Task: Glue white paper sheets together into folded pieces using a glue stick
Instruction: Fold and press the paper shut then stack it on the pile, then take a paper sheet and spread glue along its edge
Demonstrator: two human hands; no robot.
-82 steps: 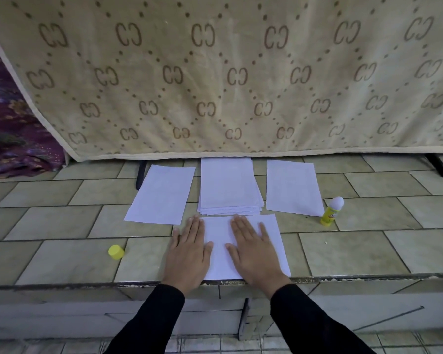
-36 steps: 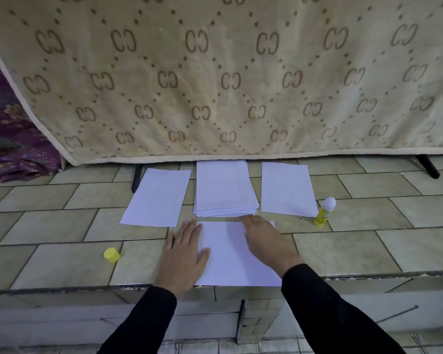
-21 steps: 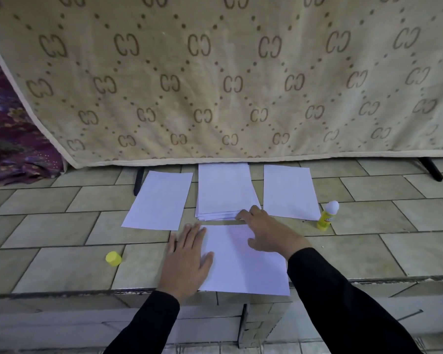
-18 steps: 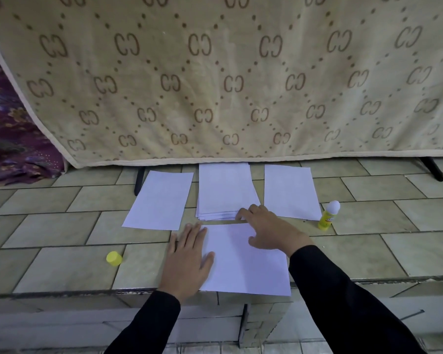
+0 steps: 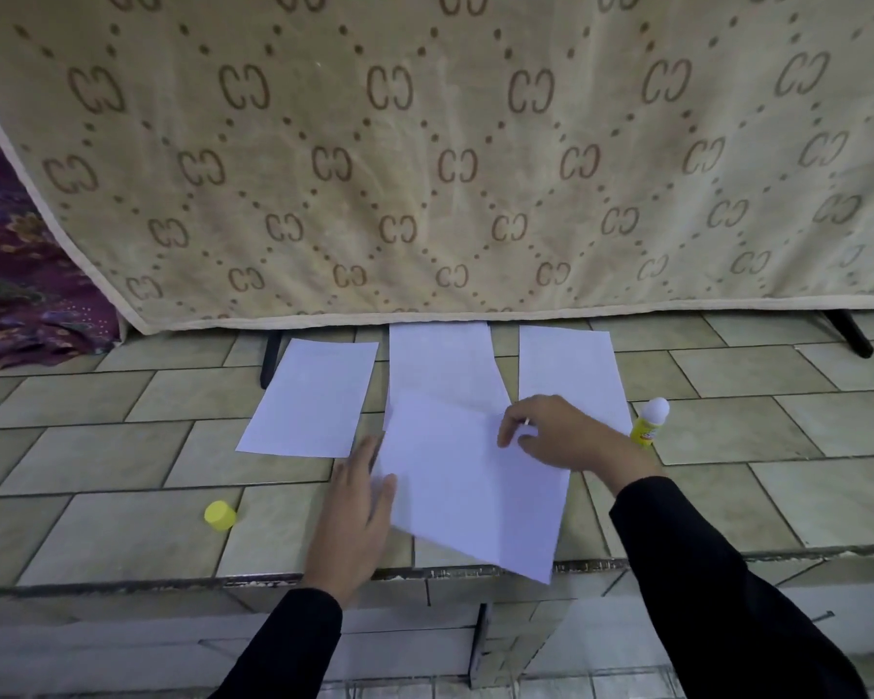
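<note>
A skewed white sheet (image 5: 470,491) is pinched, apparently, in the grip of the right hand (image 5: 566,436), while the left hand (image 5: 354,512) is laid flat at its left edge.

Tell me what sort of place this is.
Probably a home, not a workshop: a tiled ledge serves as the desk, a patterned blanket hangs behind it, and purple floral cloth lies at the left.
</note>
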